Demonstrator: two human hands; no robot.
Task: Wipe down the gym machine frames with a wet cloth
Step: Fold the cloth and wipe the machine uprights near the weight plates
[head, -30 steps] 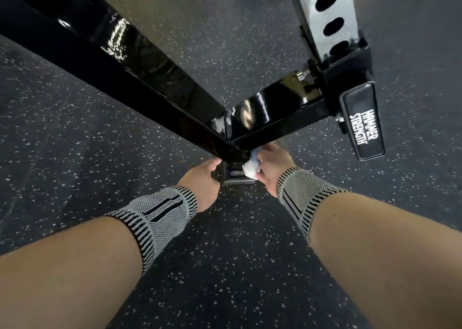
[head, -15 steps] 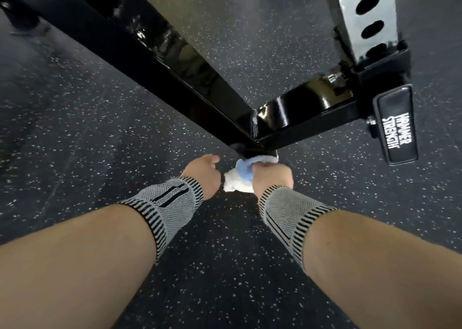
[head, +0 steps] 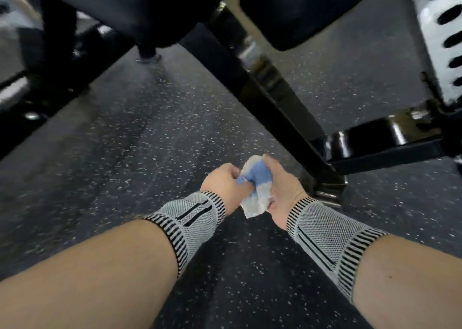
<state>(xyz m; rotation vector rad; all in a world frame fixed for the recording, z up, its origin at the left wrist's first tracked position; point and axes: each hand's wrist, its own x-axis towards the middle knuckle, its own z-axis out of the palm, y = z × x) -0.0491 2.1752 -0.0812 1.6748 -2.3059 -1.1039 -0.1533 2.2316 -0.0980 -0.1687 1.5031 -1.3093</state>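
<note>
A bunched white and blue cloth point(head: 257, 186) sits between my two hands, above the floor. My left hand point(head: 225, 182) pinches its left side and my right hand point(head: 282, 188) grips its right side. Both wrists wear grey knit supports with black stripes. The glossy black frame beam point(head: 275, 96) of the gym machine runs diagonally from the top centre down to a joint point(head: 327, 178) just right of my right hand. A second black beam point(head: 385, 138) branches from that joint to the right. The cloth is off the frame.
Dark speckled rubber floor point(head: 150, 133) lies all round. A white upright with oval holes point(head: 447, 36) stands at the top right. Black pads point(head: 295, 10) and more black frame parts point(head: 37, 86) fill the top and left, blurred.
My right hand has pulled the cloth back from the frame joint toward me. My left hand has come off the frame and taken hold of the cloth. The view has tilted up.
</note>
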